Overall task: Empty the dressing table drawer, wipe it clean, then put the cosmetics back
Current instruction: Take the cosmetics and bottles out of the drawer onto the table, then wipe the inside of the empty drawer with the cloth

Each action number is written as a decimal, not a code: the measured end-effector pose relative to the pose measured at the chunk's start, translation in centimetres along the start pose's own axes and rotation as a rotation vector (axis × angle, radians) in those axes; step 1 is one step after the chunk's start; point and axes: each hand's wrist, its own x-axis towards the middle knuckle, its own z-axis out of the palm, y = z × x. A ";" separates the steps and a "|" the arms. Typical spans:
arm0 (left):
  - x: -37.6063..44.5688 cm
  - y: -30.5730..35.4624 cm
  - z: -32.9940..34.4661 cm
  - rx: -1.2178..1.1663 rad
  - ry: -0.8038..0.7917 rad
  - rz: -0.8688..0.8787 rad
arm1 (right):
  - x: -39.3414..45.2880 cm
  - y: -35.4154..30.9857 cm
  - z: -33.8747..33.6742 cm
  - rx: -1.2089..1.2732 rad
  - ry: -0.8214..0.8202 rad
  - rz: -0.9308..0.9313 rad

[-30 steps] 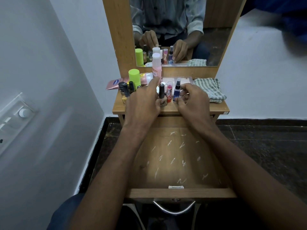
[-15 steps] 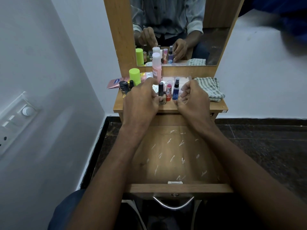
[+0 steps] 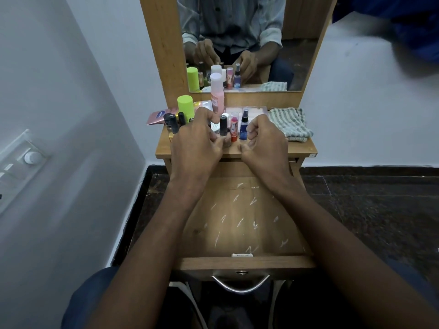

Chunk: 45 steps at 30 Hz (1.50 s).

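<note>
1. Left hand [image 3: 194, 143] hovers over the desk [image 3: 301, 150], fingers curled; whether its grip holds anything, I cannot tell.
2. Right hand [image 3: 266, 141] is loosely curled, apparently empty.
3. Cosmetics [image 3: 234, 127] stand between and just beyond both hands.
4. The drawer [image 3: 244, 262] lies open below the wrists, white-streaked.
5. A cloth [image 3: 288, 123] lies right of the right hand.

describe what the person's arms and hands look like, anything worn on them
Both forearms are bare up to the frame edge. The left hand and right hand show no rings, watch or gloves. In the mirror, light striped shirt sleeves are rolled up.
</note>
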 end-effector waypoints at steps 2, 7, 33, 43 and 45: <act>-0.1 0.2 -0.1 -0.013 0.016 0.023 | 0.1 0.1 -0.2 -0.010 -0.008 -0.015; -0.4 1.4 1.0 -0.062 -0.002 0.102 | 0.6 0.9 -1.1 -0.061 0.021 -0.055; -1.7 6.6 5.0 -0.111 -0.242 0.374 | 2.0 2.3 -12.7 0.244 -0.070 0.161; -4.0 -1.0 1.7 -0.243 -0.317 0.116 | 0.6 0.8 -10.1 0.387 -0.714 0.249; -4.4 -2.5 1.5 -0.317 -0.395 0.015 | -0.4 0.6 -8.3 0.371 -0.715 0.290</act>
